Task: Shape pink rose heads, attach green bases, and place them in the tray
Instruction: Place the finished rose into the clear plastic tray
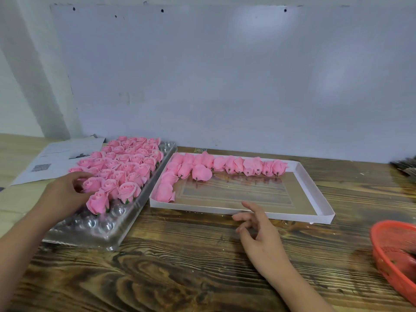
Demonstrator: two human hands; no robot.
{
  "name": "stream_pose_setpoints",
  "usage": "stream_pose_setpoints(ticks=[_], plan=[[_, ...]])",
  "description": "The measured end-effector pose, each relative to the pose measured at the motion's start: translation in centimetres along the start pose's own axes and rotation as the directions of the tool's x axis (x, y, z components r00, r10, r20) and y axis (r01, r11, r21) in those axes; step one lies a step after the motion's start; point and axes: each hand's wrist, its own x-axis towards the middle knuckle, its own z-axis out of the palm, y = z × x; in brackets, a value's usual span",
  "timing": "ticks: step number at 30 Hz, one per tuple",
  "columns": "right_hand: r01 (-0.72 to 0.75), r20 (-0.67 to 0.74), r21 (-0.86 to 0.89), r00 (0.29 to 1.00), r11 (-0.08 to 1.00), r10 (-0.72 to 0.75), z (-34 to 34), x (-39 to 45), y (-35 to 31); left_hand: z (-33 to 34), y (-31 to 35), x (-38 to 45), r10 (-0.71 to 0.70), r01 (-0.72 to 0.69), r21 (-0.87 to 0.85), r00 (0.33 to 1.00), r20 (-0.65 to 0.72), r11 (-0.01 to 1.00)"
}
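Left hand (62, 194) among tray (105, 233) roses (129, 192); right hand (262, 240) idle

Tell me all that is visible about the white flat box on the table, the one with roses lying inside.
The white box is a shallow rectangular tray, seemingly of thin card, with low upright walls and a brownish, glossy floor. It lies flat on the wooden table, right of the clear plastic tray. Pink rose heads lie on their sides along its far wall and left end; the remaining floor is bare. The right hand hovers near its front wall.

Left hand (64, 194) reaches forward, fingers curled; right hand (261, 237) hovers relaxed.
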Motion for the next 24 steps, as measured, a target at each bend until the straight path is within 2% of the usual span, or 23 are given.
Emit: stream_pose_setpoints(ticks=[3,8,15,24], plan=[[-0.005,0.006,-0.001,1.000,1.000,0.005,0.0,0.0,0.0,0.1,0.0,0.3,0.002,-0.002,0.068,1.000,0.005,0.998],[0.009,-0.015,0.013,1.000,1.000,-0.008,0.0,-0.1,0.0,0.4,0.0,0.8,-0.012,0.011,0.044,1.000,0.016,0.999],[0.008,0.001,0.007,1.000,1.000,-0.008,0.0,0.0,-0.2,-0.3,-0.5,1.2,-0.021,0.015,0.060,0.994,0.103,0.998],[-0.008,-0.005,0.018,1.000,1.000,0.008,0.0,-0.1,-0.4,-0.1,-0.7,1.2,-0.021,0.019,0.049,0.999,0.039,0.999]])
